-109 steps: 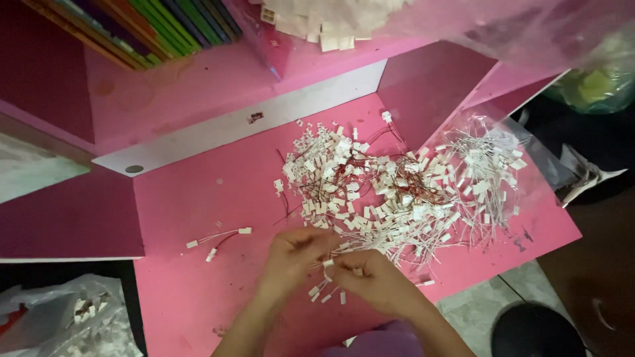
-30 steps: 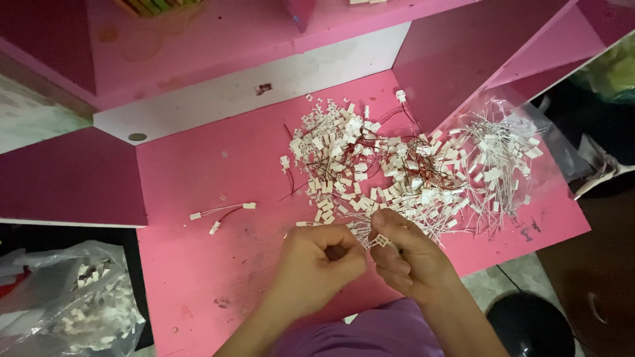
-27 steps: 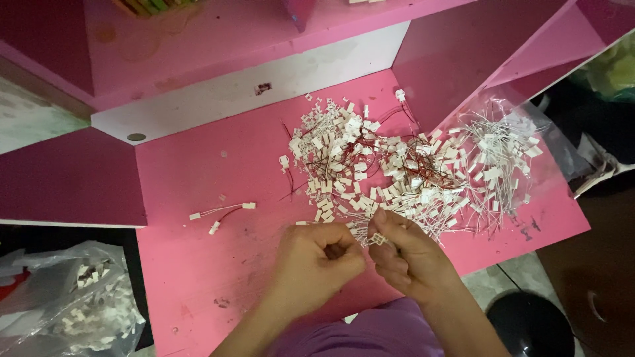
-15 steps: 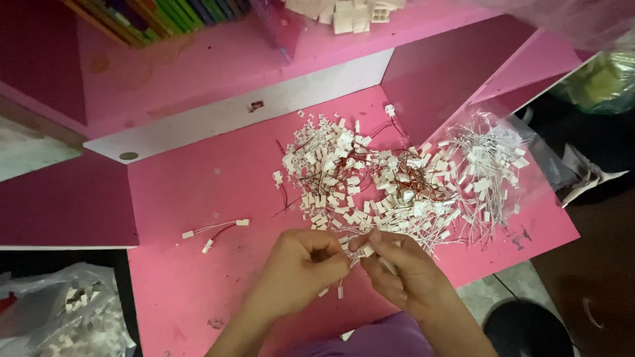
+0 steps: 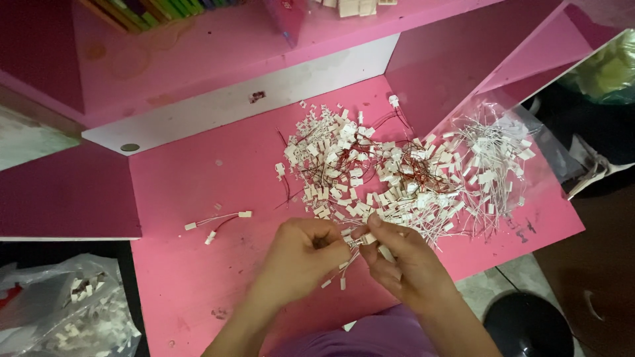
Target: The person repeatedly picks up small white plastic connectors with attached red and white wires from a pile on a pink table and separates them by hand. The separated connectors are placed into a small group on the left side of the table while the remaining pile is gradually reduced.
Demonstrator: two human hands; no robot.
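While both hands meet low over the pink desk (image 5: 198,291), the left hand (image 5: 301,254) and right hand (image 5: 403,261) pinch one small white connector (image 5: 365,238) with thin wires between closed fingertips, seemingly mid-assembly, so any further move calls for fine grip beside the pile (image 5: 370,172)

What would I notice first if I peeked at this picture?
First, the big messy pile of small white connectors with red and white wires, spread over the middle and right of the bright pink desk. Just below it, at the near edge, the left hand and right hand meet, pinching a little wired connector between their fingertips. Alone on the left lies a short wired piece.
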